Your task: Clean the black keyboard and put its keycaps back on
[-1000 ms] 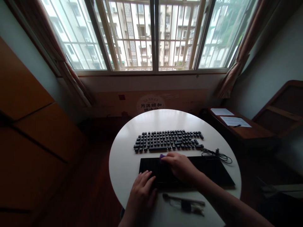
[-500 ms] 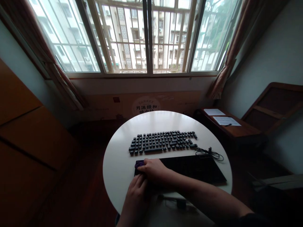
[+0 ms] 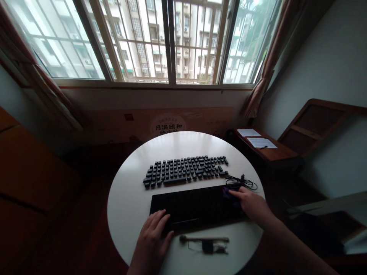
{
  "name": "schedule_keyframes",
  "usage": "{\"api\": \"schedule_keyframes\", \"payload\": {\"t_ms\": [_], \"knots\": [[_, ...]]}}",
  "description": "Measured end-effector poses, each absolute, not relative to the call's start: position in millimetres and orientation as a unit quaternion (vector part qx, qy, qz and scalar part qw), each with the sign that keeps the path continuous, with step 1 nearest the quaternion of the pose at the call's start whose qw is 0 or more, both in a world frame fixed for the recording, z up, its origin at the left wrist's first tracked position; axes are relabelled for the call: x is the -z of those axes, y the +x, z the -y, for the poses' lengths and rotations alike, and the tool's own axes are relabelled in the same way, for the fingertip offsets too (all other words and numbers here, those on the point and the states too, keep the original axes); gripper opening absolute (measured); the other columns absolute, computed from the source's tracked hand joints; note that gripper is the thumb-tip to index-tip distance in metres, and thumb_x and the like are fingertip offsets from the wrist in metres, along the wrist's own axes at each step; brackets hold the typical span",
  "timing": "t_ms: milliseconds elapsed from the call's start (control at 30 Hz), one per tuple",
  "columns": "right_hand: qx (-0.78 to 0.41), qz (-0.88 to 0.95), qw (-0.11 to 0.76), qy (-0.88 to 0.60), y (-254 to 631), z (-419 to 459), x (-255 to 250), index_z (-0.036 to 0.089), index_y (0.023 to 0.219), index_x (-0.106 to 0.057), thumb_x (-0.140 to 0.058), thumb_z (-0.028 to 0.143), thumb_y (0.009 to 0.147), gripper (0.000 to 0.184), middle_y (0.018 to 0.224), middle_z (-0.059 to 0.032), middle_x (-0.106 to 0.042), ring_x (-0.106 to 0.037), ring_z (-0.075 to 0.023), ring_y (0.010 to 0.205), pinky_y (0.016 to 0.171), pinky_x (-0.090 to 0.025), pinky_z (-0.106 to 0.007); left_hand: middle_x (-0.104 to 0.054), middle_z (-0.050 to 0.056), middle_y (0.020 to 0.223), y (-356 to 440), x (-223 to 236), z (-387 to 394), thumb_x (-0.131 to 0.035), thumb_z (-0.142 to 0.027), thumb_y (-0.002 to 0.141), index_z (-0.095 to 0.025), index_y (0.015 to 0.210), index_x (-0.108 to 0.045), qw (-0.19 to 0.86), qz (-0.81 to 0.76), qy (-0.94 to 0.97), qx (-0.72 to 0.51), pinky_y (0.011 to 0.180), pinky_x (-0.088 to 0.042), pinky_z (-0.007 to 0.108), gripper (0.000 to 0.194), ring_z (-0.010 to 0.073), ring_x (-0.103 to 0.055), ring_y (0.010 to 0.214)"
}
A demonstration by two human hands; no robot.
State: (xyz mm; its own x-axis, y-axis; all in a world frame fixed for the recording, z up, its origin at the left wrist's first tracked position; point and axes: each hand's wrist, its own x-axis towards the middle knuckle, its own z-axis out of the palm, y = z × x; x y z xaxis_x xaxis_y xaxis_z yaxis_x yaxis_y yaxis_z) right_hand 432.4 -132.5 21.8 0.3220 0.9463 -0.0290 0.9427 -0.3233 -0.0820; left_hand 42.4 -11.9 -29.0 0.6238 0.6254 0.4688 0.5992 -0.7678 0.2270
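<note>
A black keyboard base (image 3: 192, 204), stripped of its keycaps, lies across the near half of the round white table. My left hand (image 3: 153, 233) rests on its near left corner, fingers spread over the edge and thumb apart. At the far right end of the base, my right hand (image 3: 252, 202) pinches a dark purple cloth (image 3: 227, 192) and presses it against the surface. Behind the base, black keycaps (image 3: 183, 168) stand in rows in keyboard order. Beside them at the right lies a coiled black cable (image 3: 243, 181).
Nearest me on the round white table (image 3: 126, 191) lie a brush-like tool (image 3: 205, 239) and a small dark puller with wire loops (image 3: 208, 247). A low wooden stand (image 3: 269, 154) with papers (image 3: 261, 143) and a pen is at the right. A barred window spans the back.
My right hand has swept the cloth from the left end of the keyboard base to its right end. My left hand stays at the left corner. The view has turned slightly right.
</note>
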Motion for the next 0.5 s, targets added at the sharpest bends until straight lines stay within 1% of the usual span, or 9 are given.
{"api": "schedule_keyframes", "payload": {"t_ms": [67,167,233,267,333,400,500], "knots": [[-0.024,0.541,0.022,-0.84,463.5,154.3,-17.1,0.035,0.132,-0.065,-0.042,0.007,0.089,0.056,0.102,-0.0048,-0.064,-0.063,-0.0137,0.071,0.056,-0.038,-0.023,-0.066,0.008,0.131,42.4,31.0,11.3,-0.063,-0.036,0.088,-0.024,0.124,-0.065,0.026,-0.344,0.898,-0.274,0.097,-0.057,0.049,0.038,0.0313,-0.061,0.12],[-0.024,0.499,0.019,-0.866,495.3,181.6,-11.5,0.033,0.125,-0.071,-0.041,0.009,0.09,0.052,0.092,-0.0054,-0.064,-0.063,-0.0153,0.067,0.053,-0.036,-0.025,-0.066,0.007,0.131,42.1,33.6,10.2,-0.063,-0.038,0.088,-0.025,0.125,-0.065,0.031,-0.349,0.895,-0.275,0.097,-0.056,0.049,0.039,0.0316,-0.061,0.12],[-0.023,0.481,0.039,-0.876,504.6,193.1,-9.0,0.031,0.123,-0.072,-0.04,0.013,0.091,0.048,0.091,-0.0059,-0.065,-0.065,-0.0174,0.069,0.054,-0.04,-0.027,-0.066,0.007,0.132,41.6,34.0,9.7,-0.063,-0.039,0.088,-0.025,0.125,-0.065,0.032,-0.347,0.896,-0.277,0.098,-0.056,0.049,0.04,0.0316,-0.061,0.121],[-0.019,0.475,0.058,-0.878,506.0,196.1,-8.4,0.029,0.123,-0.071,-0.04,0.015,0.091,0.047,0.095,-0.0064,-0.066,-0.067,-0.0187,0.071,0.056,-0.043,-0.028,-0.066,0.007,0.132,41.5,33.7,9.7,-0.063,-0.038,0.088,-0.025,0.126,-0.065,0.03,-0.344,0.897,-0.278,0.098,-0.056,0.049,0.04,0.0315,-0.061,0.12],[-0.01,0.47,0.109,-0.876,503.3,196.0,-9.2,0.026,0.125,-0.069,-0.039,0.02,0.093,0.045,0.105,-0.0071,-0.067,-0.069,-0.0213,0.08,0.063,-0.049,-0.031,-0.066,0.007,0.132,41.3,32.4,10.1,-0.063,-0.037,0.088,-0.025,0.126,-0.065,0.026,-0.337,0.899,-0.279,0.098,-0.056,0.049,0.04,0.0312,-0.061,0.12],[-0.004,0.489,0.169,-0.856,494.2,187.7,-13.5,0.024,0.124,-0.068,-0.039,0.022,0.092,0.043,0.113,-0.0074,-0.066,-0.069,-0.0232,0.092,0.076,-0.053,-0.033,-0.065,0.007,0.132,41.5,30.4,11.3,-0.063,-0.035,0.088,-0.025,0.126,-0.065,0.025,-0.336,0.9,-0.276,0.099,-0.056,0.049,0.039,0.0309,-0.061,0.121],[-0.005,0.55,0.248,-0.798,468.4,162.2,-26.5,0.021,0.12,-0.067,-0.041,0.02,0.091,0.039,0.117,-0.009,-0.066,-0.066,-0.0249,0.106,0.094,-0.051,-0.036,-0.064,0.008,0.134,42.4,27.1,14.0,-0.063,-0.034,0.089,-0.023,0.126,-0.065,0.032,-0.341,0.901,-0.266,0.101,-0.054,0.05,0.039,0.0311,-0.059,0.123]]}}
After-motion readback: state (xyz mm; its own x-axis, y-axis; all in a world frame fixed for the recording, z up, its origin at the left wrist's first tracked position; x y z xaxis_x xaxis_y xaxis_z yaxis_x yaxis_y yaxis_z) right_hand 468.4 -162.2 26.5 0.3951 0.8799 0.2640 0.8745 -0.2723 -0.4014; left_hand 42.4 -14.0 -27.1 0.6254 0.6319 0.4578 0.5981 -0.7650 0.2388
